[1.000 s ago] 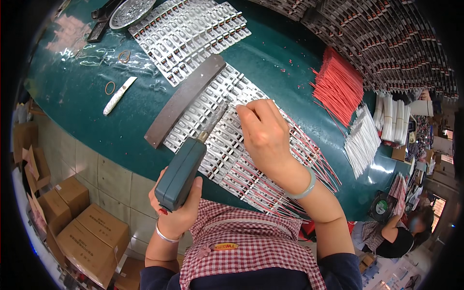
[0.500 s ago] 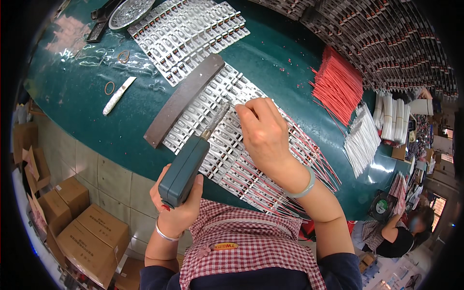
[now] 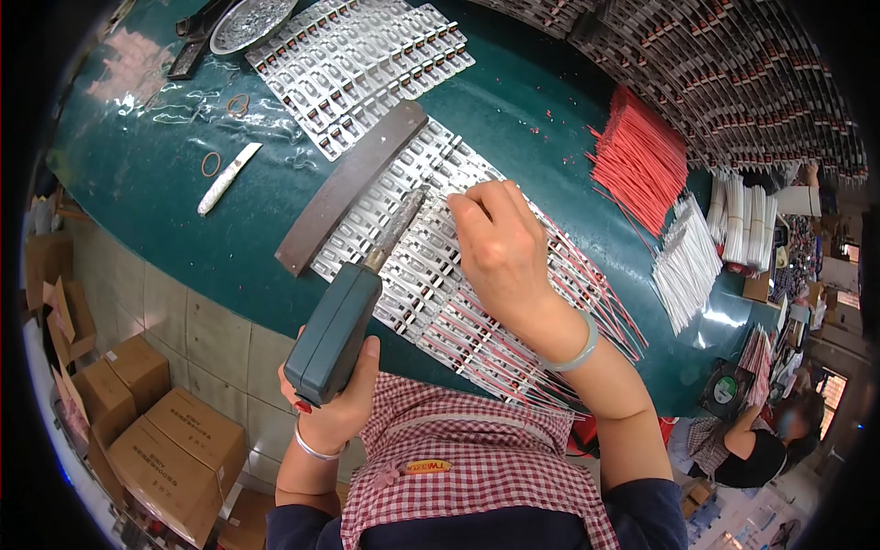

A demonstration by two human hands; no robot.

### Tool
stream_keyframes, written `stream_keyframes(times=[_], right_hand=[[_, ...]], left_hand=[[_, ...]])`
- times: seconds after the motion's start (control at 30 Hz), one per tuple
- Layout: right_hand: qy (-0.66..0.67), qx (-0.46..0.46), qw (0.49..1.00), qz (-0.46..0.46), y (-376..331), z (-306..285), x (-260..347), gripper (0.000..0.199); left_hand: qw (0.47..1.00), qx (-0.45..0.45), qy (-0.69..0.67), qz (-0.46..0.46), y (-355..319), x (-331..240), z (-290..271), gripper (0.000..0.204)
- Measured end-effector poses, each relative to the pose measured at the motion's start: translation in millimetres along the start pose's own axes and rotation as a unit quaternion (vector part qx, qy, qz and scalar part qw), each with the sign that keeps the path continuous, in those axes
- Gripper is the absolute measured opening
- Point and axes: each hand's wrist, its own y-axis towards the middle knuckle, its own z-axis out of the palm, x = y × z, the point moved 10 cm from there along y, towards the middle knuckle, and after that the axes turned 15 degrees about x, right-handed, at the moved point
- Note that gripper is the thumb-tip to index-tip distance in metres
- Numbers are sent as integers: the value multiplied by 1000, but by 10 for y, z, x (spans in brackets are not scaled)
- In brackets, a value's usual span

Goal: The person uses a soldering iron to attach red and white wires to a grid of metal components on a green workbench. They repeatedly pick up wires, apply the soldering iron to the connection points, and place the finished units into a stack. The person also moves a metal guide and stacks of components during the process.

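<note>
My left hand (image 3: 344,401) is closed round the handle of a dark green soldering gun (image 3: 335,332). The gun's greyish tip (image 3: 403,216) points up and to the right over rows of small silver metal parts (image 3: 423,271), just left of my right fingertips. My right hand (image 3: 502,257) hovers over the same rows with thumb and forefinger pinched; what they hold, if anything, is too small to make out. Red and white wires (image 3: 596,293) run from the right-hand rows beneath my right wrist. A curved brown bar (image 3: 353,188) lies along the rows' far left side.
More metal-part rows (image 3: 367,69), a metal dish (image 3: 249,26) and a white-handled knife (image 3: 229,179) lie on the green table (image 3: 183,247). Red wires (image 3: 642,160) and white wires (image 3: 686,266) are piled right. Cardboard boxes (image 3: 174,458) stand lower left; another person (image 3: 752,440) sits lower right.
The soldering gun has shifted left and slightly down with my left hand, its tip moving away from my right fingertips. My right hand has barely moved.
</note>
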Motion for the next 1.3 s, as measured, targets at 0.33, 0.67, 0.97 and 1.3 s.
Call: stream_keyframes(times=[0.33, 0.67, 0.97, 1.3], right_hand=[[7, -17, 1000, -2, -45, 7, 86, 21], [-2, -2, 1000, 2, -29, 14, 83, 20], [-6, -2, 1000, -1, -44, 29, 107, 20], [-3, -13, 1000, 15, -94, -122, 77, 11]], left_hand=[[999, 10, 17, 24, -41, -19, -6, 23], [997, 35, 48, 53, 40, -100, 61, 19], [999, 19, 17, -27, -110, 102, 6, 22], [984, -79, -155, -43, -173, 72, -31, 34]])
